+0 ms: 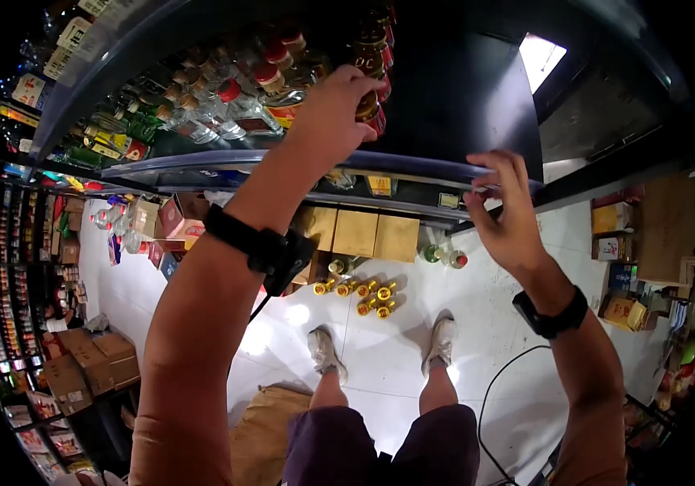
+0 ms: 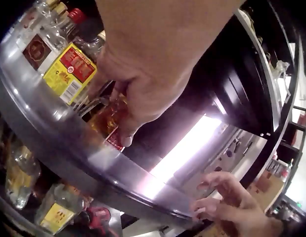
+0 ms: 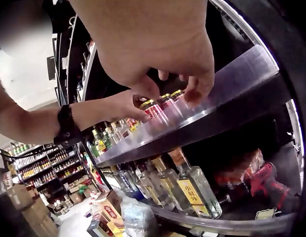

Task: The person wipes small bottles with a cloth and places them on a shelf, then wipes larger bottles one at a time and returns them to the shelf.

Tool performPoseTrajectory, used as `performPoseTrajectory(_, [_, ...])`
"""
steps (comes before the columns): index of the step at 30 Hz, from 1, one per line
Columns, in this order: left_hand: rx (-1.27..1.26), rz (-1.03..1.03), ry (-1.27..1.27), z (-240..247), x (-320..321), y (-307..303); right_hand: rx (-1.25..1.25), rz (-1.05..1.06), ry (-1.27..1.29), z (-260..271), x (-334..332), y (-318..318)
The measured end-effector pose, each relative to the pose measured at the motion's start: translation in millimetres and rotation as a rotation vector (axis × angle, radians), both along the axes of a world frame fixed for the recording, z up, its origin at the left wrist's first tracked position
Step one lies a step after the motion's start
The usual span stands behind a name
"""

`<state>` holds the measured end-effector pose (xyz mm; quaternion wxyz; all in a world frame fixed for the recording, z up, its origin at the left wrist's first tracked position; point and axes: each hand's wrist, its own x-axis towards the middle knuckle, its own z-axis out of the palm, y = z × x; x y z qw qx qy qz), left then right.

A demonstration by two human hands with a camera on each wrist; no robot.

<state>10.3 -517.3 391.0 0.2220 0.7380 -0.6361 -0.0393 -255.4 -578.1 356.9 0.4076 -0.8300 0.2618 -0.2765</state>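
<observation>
My left hand [image 1: 327,113] reaches onto the shelf and grips a small bottle [image 1: 373,118] of amber liquid by its top, thumb on the near side. The bottle has a gold cap and red label, and stands at the front of a row of matching gold-capped bottles [image 1: 370,40]. In the left wrist view, part of the amber bottle [image 2: 111,123] shows below the fingers, close behind the clear shelf lip. My right hand [image 1: 509,212] hovers at the shelf's front edge with loosely bent fingers and nothing in them.
Clear bottles with red caps [image 1: 270,77] crowd the shelf left of the row. A clear plastic lip [image 1: 437,166] runs along its front. Below, several gold-capped bottles [image 1: 364,290] stand on the floor near cardboard boxes [image 1: 356,233]. A cable [image 1: 489,397] hangs at the right.
</observation>
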Motion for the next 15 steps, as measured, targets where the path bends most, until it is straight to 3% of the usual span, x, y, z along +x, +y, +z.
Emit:
performPoseTrajectory(8, [-0.162, -0.104, -0.1, -8, 1, 16, 0.028, -0.02, 0.073, -9, -9, 18])
performPoseTrajectory(10, [-0.44, -0.109, -0.167, -12, -3, 27, 0.014, -0.025, 0.042, -26, -15, 17])
performPoseTrajectory(12, [-0.405, -0.039, -0.175, -9, -7, 63, 0.077, 0.02, -0.035, -42, -22, 23])
performPoseTrajectory(15, [-0.69, -0.232, -0.016, -32, 3, 133, 0.248, -0.04, -0.016, -69, -23, 61])
